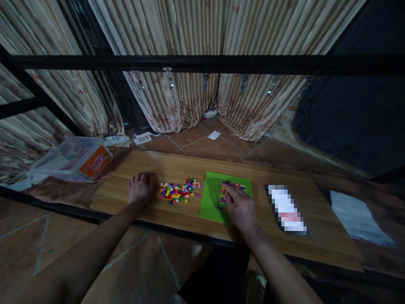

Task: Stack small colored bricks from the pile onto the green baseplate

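A green baseplate [211,198] lies on the wooden table [177,164], with a small block of many-coloured bricks [234,185] built on its right part. My right hand [239,207] rests on that block, fingertips pressed down on the bricks; whether it pinches a brick is hidden. A loose pile of small coloured bricks [179,191] lies left of the baseplate. My left hand [140,188] rests on the table just left of the pile, fingers curled into a loose fist, with nothing visible in it.
A clear plastic box with an orange label [74,159] lies on its side at the table's left end. A blurred flat object [286,209] lies right of the baseplate. A black metal bar [202,64] crosses overhead; curtains hang behind, tiled floor around.
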### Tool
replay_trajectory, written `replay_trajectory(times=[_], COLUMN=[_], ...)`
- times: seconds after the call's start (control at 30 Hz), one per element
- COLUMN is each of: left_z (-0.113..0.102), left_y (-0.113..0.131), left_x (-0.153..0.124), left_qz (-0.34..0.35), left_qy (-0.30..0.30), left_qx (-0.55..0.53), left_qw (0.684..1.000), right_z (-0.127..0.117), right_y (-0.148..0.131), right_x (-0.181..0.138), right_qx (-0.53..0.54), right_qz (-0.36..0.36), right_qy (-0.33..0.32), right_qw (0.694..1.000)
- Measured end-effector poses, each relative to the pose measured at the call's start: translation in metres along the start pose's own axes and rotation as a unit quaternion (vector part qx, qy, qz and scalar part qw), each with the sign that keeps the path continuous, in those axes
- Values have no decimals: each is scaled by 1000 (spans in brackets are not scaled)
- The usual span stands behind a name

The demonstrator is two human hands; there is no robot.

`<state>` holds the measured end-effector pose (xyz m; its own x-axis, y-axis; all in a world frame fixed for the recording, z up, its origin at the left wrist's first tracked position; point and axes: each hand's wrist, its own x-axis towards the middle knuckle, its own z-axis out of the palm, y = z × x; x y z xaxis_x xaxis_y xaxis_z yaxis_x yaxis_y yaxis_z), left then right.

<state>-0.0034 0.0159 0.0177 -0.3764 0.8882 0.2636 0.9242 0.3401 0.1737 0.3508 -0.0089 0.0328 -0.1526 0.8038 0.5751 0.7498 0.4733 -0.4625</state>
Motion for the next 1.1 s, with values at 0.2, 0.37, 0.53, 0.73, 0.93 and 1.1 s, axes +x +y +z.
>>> replay_trajectory(times=[0.2,0.37,0.53,0.73,0.93,1.1], left_z=[0,1,3,1,3,4], left_y=[1,0,-1,-1,-1,-3], left_x=[1,1,1,-2,-1,0], left_qz=[0,-2,-1,0,-1,-1], left_qy=[-2,-3,-4,5,6,5], left_qx=[1,0,-2,-3,-9,-5], left_qw=[1000,1000,1000,1000,1000,1000], right_z=[-2,-12,-11,22,60,78], right_y=[-1,-6,-21,-51,-57,-55], right_x=[-1,1,0,-6,-4,0], right_qx=[32,68,54,4,-31,-45], right_qz=[33,51,-25,-86,-56,-32], right_qy=[1,40,33,-115,-148,-157], right_qw=[999,996,998,990,987,986])
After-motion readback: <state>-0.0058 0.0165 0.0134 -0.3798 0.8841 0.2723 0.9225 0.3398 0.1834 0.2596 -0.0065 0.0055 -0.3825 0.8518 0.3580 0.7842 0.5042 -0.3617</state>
